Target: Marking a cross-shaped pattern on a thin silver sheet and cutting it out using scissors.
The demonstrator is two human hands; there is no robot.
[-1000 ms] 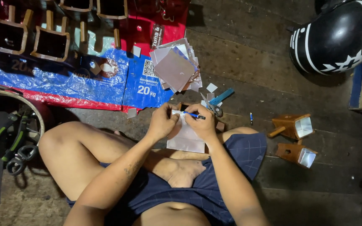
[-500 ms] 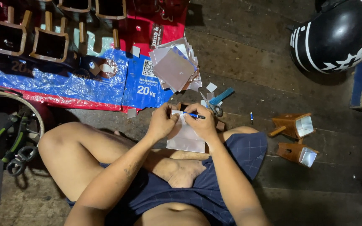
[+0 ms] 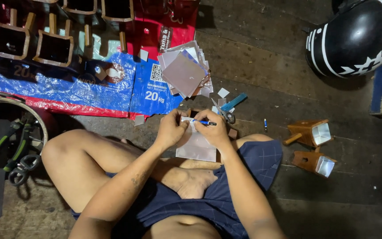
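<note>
Head view: blue pen [image 3: 205, 122] between right-hand fingers [image 3: 214, 128].

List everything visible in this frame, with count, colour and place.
sheet: one, pale, on the lap under both hands
pen: one, blue, in the right hand
sheet stack: one, pinkish-grey, on the floor ahead
scissors: one, blue-handled, beside the stack
wooden boxes: two, brown, mirrored openings, floor right
wooden frames: several, top left
tarp: one, blue and red, left
helmet: one, black and white, top right
left hand: holding the sheet
right hand: gripping the pen
</note>
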